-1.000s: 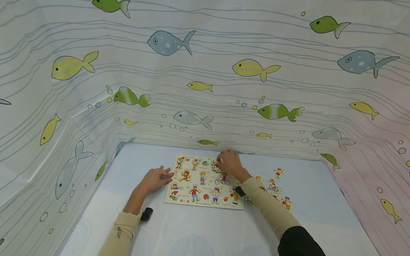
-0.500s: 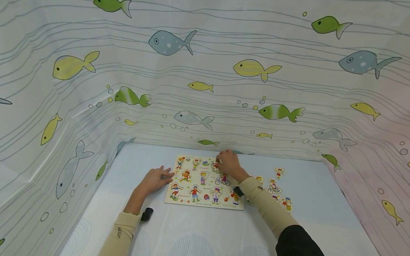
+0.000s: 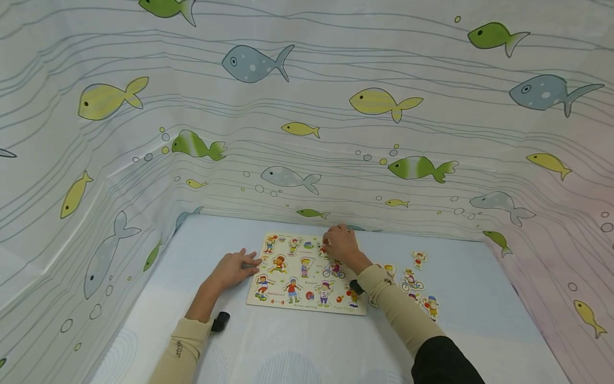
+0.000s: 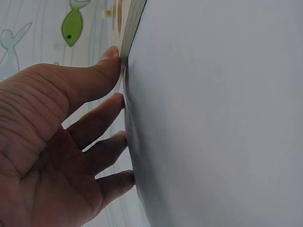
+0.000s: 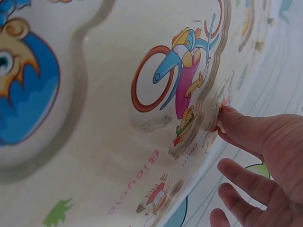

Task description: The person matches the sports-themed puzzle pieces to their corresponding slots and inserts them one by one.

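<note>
The puzzle board (image 3: 288,288), pale wood with recesses showing printed children playing sports, lies on the table. At its upper right my right hand (image 3: 341,244) pinches a small puzzle piece (image 3: 322,248) between thumb and index finger, low over a recess; the fingers cover most of it. In the right wrist view the other fingers of the right hand (image 5: 251,165) spread loosely, and the bicycle picture (image 5: 182,75) shows beside the pinch. My left hand (image 3: 233,268) rests at the board's left edge. The left wrist view shows its thumb (image 4: 102,71) against that edge, fingertips on the table.
Several loose puzzle pieces lie right of the board, among them a cyclist (image 3: 410,280), a figure in red (image 3: 419,260) and one with a blue cap (image 3: 430,306). The right forearm (image 3: 403,304) partly covers others. A fish-printed sheet (image 3: 297,154) rises behind the table.
My right hand has edged very slightly left over the puzzle piece, covering a bit more of it. The left hand and the board keep their places.
</note>
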Demonstrator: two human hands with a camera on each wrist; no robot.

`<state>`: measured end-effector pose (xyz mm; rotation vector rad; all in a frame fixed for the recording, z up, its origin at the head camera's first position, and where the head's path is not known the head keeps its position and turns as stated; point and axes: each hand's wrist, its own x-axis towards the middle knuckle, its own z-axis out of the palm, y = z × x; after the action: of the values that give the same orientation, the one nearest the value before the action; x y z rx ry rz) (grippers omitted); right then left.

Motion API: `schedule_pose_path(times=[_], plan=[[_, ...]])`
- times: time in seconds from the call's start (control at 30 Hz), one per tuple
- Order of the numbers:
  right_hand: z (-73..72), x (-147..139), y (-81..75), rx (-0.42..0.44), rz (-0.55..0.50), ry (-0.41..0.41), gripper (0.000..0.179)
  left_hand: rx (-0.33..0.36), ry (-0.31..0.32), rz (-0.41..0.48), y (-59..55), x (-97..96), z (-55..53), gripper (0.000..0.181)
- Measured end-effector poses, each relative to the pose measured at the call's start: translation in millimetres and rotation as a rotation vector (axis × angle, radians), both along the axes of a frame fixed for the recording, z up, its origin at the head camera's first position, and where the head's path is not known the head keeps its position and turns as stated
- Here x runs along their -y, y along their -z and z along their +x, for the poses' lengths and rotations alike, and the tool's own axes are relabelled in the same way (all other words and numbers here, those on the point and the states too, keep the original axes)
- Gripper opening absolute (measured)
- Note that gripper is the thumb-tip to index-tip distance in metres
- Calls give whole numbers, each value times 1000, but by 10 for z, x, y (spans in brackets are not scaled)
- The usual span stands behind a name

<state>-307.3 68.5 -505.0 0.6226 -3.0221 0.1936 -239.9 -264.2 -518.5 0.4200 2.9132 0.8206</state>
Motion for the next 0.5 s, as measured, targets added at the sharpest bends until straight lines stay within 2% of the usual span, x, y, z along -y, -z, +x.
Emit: schedule_pose_path(times=[0.5], plan=[[20, -15, -2, -5, -17, -3, 8, 19, -13, 0, -8, -17, 3, 34]])
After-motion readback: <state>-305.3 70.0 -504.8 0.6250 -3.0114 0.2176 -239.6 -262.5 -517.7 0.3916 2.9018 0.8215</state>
